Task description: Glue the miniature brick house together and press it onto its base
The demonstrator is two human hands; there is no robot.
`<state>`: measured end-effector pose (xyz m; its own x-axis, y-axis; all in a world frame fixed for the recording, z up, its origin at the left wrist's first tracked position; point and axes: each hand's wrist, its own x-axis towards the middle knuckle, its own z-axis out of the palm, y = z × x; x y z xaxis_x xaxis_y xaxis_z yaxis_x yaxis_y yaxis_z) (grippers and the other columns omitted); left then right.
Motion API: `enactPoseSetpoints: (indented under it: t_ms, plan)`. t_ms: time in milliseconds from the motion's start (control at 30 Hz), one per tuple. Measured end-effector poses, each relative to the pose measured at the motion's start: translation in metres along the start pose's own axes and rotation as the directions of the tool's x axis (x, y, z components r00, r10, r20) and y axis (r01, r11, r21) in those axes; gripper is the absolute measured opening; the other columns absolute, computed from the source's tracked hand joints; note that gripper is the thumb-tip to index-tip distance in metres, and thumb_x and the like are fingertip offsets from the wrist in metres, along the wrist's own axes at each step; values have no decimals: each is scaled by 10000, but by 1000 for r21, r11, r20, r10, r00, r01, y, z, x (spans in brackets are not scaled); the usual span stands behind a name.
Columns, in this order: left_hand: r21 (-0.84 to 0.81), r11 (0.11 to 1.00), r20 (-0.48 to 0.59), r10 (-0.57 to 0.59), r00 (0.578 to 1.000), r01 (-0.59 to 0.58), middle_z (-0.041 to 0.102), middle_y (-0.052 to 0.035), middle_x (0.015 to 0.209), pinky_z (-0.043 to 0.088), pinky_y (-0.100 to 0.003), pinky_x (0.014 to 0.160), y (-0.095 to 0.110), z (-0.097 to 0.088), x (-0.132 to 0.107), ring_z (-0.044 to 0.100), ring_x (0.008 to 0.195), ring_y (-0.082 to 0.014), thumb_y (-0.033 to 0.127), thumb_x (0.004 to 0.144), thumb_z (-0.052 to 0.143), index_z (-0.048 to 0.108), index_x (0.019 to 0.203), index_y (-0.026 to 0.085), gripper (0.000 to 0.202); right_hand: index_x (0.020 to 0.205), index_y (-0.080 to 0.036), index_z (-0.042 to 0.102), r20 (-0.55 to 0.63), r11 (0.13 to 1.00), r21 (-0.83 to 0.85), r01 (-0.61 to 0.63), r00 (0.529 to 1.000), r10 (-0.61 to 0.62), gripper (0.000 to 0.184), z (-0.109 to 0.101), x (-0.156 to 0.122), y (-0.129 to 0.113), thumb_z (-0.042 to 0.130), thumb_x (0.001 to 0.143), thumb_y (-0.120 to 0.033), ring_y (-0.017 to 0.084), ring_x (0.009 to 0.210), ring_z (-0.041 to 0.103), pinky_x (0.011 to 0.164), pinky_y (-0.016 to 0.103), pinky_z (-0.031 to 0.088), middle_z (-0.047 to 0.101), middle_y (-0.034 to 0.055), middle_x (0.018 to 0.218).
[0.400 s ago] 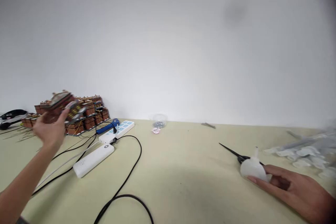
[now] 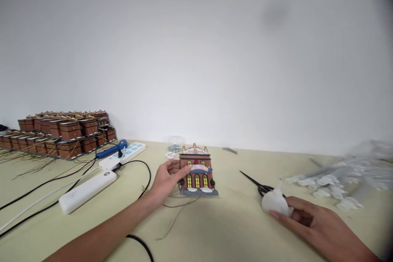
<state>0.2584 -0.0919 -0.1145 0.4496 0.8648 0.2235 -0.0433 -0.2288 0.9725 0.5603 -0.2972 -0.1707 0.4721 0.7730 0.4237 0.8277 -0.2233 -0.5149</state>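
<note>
Red-brown miniature theatre (image 2: 199, 177) upright over the table (image 2: 236, 229), your left hand (image 2: 166, 181) gripping its side; keep the trailing wires (image 2: 181, 205) slack. Your right hand (image 2: 319, 222) holds the white squeeze bottle (image 2: 274, 203): grip lightly, nozzle up.

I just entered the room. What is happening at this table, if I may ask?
A person holds a small brick-red model building upright in the left hand, its front toward the camera. The right hand grips a round white bottle with a thin nozzle. A pointed black tool lies just behind the bottle. Many similar buildings stand stacked at the far left, against the wall.
</note>
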Motion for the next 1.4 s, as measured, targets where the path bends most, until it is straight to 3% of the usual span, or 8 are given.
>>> enactPoseSetpoints:
  t_ms: [100, 200, 333, 600, 933, 1167, 1267, 1400]
  plan:
    - [-18, 1000, 119, -1, 993, 3, 769, -113, 1070, 608, -413, 892, -17, 13, -5, 737, 1010, -248, 433, 868, 818, 699, 1079, 123, 394, 671, -253, 701, 109, 999, 41, -25, 994, 20, 512, -1, -1, 3, 574, 752, -742, 216, 546, 621, 514, 323, 458, 624, 28, 570]
    - [-12, 999, 211, 47, 976, -46, 747, -148, 1207, 552, -415, 1020, -18, 8, -8, 688, 1170, -291, 563, 689, 916, 682, 1142, 158, 651, 649, -251, 628, 134, 995, 71, -71, 989, 61, 512, -2, -3, 4, 604, 731, -755, 227, 588, 598, 552, 336, 432, 610, 31, 603]
    - [14, 997, 301, 67, 951, -75, 682, -151, 1360, 466, -477, 1142, -15, -1, -6, 627, 1293, -330, 535, 612, 963, 629, 1248, 207, 790, 690, -249, 603, 144, 987, 107, -118, 984, 102, 484, -8, -6, -4, 631, 736, -731, 235, 634, 587, 588, 343, 418, 622, 33, 645]
    - [61, 993, 414, 65, 908, -99, 660, -170, 1402, 454, -567, 1149, -19, -7, -6, 615, 1325, -358, 378, 617, 981, 553, 1365, 228, 874, 927, -190, 694, 176, 981, 116, -153, 976, 131, 460, -15, -9, -14, 687, 810, -635, 176, 676, 597, 651, 313, 450, 636, -7, 710]
    - [184, 952, 330, 174, 928, -244, 630, -177, 1421, 456, -560, 1143, -31, -13, 0, 622, 1301, -346, 396, 594, 978, 481, 1423, 221, 983, 991, -178, 725, 159, 980, 126, -157, 978, 137, 511, -15, -9, -13, 715, 773, -640, 172, 669, 594, 652, 318, 452, 637, -3, 696]
    - [278, 868, 228, 356, 906, -411, 581, -149, 1460, 563, -475, 974, -21, -11, -9, 543, 1356, -339, 405, 663, 939, 500, 1443, 282, 904, 940, -192, 728, 146, 979, 142, -144, 982, 123, 491, -16, -8, -16, 716, 741, -640, 180, 628, 588, 616, 320, 448, 650, 13, 670]
    - [317, 773, 172, 523, 835, -549, 561, -115, 1447, 558, -413, 945, -10, -11, -17, 590, 1249, -288, 367, 712, 910, 595, 1363, 304, 726, 902, -203, 724, 153, 975, 160, -152, 980, 128, 474, -16, -9, -17, 704, 734, -646, 195, 628, 587, 598, 322, 430, 649, 21, 662]
    - [344, 638, 189, 671, 717, -688, 725, -64, 1021, 550, -360, 851, -3, -11, -22, 668, 918, -221, 314, 743, 908, 768, 1020, 259, 316, 831, -209, 711, 177, 967, 190, -169, 975, 136, 468, -15, -8, -17, 691, 727, -665, 208, 615, 564, 565, 320, 390, 621, 17, 629]
